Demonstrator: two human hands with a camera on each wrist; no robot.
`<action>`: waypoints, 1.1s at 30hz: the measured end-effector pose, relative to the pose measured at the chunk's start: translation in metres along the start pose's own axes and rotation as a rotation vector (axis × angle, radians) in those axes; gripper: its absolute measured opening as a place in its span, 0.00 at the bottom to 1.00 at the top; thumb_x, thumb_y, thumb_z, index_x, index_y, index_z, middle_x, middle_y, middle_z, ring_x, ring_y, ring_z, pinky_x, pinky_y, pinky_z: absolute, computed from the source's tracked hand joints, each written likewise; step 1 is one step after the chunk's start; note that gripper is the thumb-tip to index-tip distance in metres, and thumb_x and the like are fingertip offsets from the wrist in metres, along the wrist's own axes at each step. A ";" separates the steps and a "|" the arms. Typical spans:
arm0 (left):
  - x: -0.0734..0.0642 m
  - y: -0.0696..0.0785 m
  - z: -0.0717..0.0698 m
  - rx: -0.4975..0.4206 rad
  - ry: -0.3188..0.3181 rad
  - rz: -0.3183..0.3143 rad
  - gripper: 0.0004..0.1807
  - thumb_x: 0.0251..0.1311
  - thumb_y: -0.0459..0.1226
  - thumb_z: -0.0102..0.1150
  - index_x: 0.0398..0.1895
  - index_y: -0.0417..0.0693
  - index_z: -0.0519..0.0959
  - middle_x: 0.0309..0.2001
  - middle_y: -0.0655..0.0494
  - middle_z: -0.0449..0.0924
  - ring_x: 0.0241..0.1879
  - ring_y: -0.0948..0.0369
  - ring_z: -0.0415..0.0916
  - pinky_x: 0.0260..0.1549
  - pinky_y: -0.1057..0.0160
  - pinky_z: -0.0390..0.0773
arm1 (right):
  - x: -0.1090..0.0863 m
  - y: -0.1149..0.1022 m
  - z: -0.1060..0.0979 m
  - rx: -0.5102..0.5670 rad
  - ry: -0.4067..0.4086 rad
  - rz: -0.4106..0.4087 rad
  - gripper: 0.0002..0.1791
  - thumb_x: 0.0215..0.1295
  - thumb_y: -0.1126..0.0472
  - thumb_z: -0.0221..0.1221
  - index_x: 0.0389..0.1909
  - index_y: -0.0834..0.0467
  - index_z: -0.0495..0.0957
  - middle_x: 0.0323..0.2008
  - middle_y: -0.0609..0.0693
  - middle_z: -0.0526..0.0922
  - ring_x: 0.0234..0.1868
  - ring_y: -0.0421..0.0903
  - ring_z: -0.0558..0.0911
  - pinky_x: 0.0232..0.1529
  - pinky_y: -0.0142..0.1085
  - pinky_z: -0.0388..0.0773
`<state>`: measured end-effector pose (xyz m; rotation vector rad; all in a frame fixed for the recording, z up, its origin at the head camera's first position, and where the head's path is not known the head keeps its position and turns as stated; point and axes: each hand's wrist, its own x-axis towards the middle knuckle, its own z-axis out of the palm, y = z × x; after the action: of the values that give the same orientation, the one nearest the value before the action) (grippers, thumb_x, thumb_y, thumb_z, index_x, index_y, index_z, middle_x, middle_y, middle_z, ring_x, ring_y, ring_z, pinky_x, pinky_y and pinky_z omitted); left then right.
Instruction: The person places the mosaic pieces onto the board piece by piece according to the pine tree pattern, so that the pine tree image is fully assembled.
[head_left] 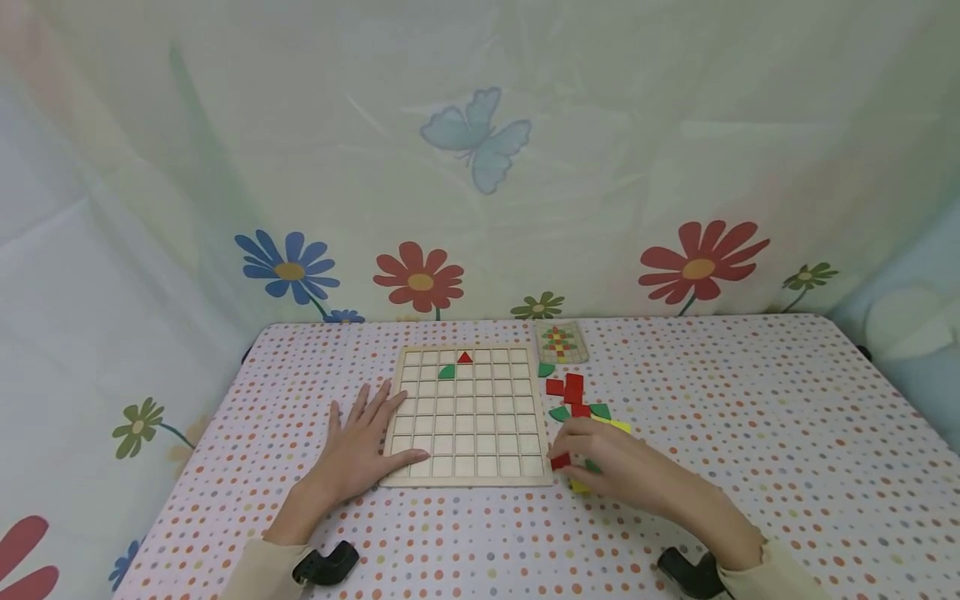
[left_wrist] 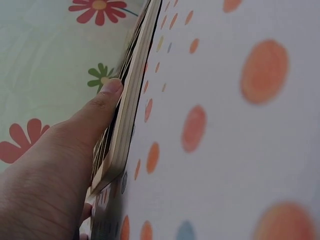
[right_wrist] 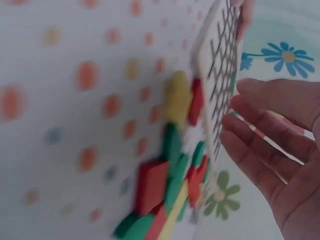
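Observation:
A wooden grid board [head_left: 476, 482] lies on the dotted table. On its upper squares are a red triangle [head_left: 465, 358] and a green quarter-round piece [head_left: 447, 372]. My left hand [head_left: 360, 446] rests at the board's left edge with fingers spread; in the left wrist view its thumb lies on the board's rim [left_wrist: 131, 105]. My right hand [head_left: 618, 462] is over the loose pieces beside the board's right edge, fingers bent loosely. Near its fingertips is a red piece [head_left: 560, 461]. In the right wrist view, I see nothing held between thumb and fingers.
A pattern card [head_left: 562, 343] with a tree-like design lies behind the board's right corner. Loose red squares [head_left: 555, 387], green quarter-rounds [head_left: 559, 413] and yellow pieces [head_left: 621, 425] lie right of the board, some overlapping and partly under my right hand. A flowered curtain [head_left: 585, 250] hangs behind.

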<state>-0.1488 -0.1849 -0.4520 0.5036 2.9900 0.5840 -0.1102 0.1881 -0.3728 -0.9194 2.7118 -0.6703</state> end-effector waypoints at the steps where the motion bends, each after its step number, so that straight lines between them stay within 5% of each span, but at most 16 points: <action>1: -0.001 0.001 0.000 -0.003 0.002 0.001 0.56 0.60 0.72 0.60 0.85 0.54 0.57 0.85 0.48 0.44 0.83 0.41 0.35 0.71 0.23 0.29 | -0.006 0.003 0.001 0.002 0.006 0.017 0.10 0.64 0.64 0.73 0.45 0.53 0.89 0.46 0.42 0.83 0.43 0.41 0.80 0.41 0.34 0.84; 8: -0.002 -0.002 -0.001 -0.002 0.024 0.008 0.55 0.60 0.71 0.60 0.84 0.53 0.58 0.85 0.47 0.45 0.83 0.40 0.36 0.71 0.23 0.29 | -0.021 0.020 0.006 0.041 0.087 0.020 0.12 0.64 0.64 0.72 0.48 0.55 0.88 0.49 0.45 0.82 0.48 0.47 0.81 0.44 0.38 0.85; 22: 0.001 -0.002 0.003 -0.003 0.017 -0.006 0.57 0.59 0.72 0.60 0.85 0.54 0.56 0.85 0.49 0.42 0.83 0.41 0.35 0.72 0.24 0.29 | 0.009 0.022 0.012 0.020 0.008 0.078 0.15 0.64 0.62 0.73 0.51 0.59 0.88 0.49 0.47 0.83 0.45 0.41 0.79 0.42 0.34 0.81; 29: -0.001 0.000 0.002 0.001 0.012 0.003 0.56 0.60 0.72 0.59 0.85 0.54 0.55 0.85 0.49 0.42 0.83 0.41 0.35 0.72 0.24 0.29 | 0.011 0.018 0.017 -0.060 0.047 0.016 0.13 0.61 0.66 0.74 0.46 0.63 0.89 0.44 0.48 0.83 0.41 0.40 0.80 0.38 0.31 0.82; 33: -0.001 0.000 0.002 0.002 0.013 0.004 0.56 0.60 0.71 0.60 0.85 0.54 0.55 0.85 0.49 0.43 0.83 0.41 0.35 0.72 0.23 0.30 | 0.014 0.018 0.017 -0.012 0.056 0.050 0.11 0.60 0.66 0.75 0.43 0.62 0.89 0.41 0.48 0.84 0.37 0.37 0.79 0.35 0.29 0.80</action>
<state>-0.1475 -0.1843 -0.4533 0.5081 3.0028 0.5876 -0.1249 0.1862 -0.3964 -0.8450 2.7806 -0.6805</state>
